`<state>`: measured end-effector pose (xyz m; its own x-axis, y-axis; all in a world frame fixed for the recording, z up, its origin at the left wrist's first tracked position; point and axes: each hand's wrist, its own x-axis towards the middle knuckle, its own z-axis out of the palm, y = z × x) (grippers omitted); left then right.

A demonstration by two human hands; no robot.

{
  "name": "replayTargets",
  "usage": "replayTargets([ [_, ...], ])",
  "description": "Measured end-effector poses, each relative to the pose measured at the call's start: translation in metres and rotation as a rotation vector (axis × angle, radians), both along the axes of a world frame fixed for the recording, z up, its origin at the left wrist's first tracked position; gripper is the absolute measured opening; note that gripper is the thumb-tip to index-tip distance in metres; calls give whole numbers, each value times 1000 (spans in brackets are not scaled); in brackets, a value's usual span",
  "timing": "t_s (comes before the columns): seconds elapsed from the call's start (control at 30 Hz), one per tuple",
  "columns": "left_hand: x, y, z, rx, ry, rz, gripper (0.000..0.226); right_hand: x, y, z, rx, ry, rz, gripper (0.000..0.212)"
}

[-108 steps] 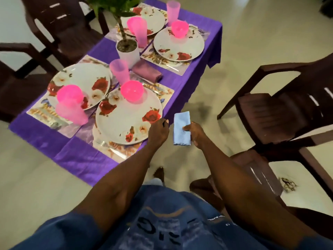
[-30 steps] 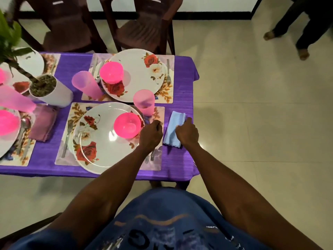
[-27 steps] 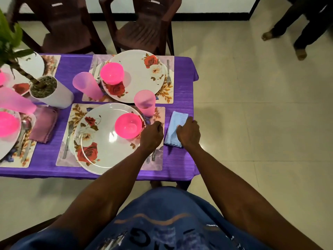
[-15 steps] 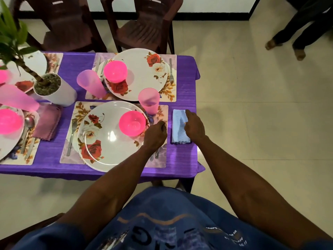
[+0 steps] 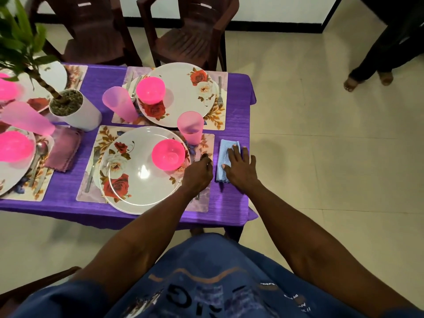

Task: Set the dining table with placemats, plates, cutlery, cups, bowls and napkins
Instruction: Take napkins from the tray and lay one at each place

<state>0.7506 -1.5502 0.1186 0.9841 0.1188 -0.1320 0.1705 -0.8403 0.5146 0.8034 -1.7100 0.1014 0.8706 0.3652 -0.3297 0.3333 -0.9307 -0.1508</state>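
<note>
Head view, near to far: right hand (image 5: 238,167) flat, fingers straight, pressing blue napkin (image 5: 226,157) onto purple worktop (image 5: 234,198), at 3 o'clock of near placemat (image 5: 202,203). Left hand (image 5: 198,173) curled over cutlery beside floral plate (image 5: 137,177); grip unclear. Pink bowl (image 5: 168,154) on plate, pink cup (image 5: 190,127) at 12 o'clock.

home dining room | purple-clothed table (image 5: 234,111) set with floral plates (image 5: 142,175) | brown plastic chairs (image 5: 190,37) | tiled floor (image 5: 321,157) | potted plant (image 5: 68,109)
</note>
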Motion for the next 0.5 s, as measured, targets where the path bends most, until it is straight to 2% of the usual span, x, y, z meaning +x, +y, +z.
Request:
replayTargets([
  [0.13, -7, 1, 3, 3, -5, 28, 30, 1, -4, 0, 23, 29, 46, 70],
  [0.27, -17, 1, 11, 32, -48, 82, 36, -7, 2, 10, 106, -164, 117, 65],
  [0.4, -41, 14, 14, 34, -99, 215, 22, -22, 34, 17, 320, -321, 215, 25],
  [0.5, -72, 32, 14, 28, -120, 311, 25, -40, 69, 22, 426, -381, 413, 13],
])
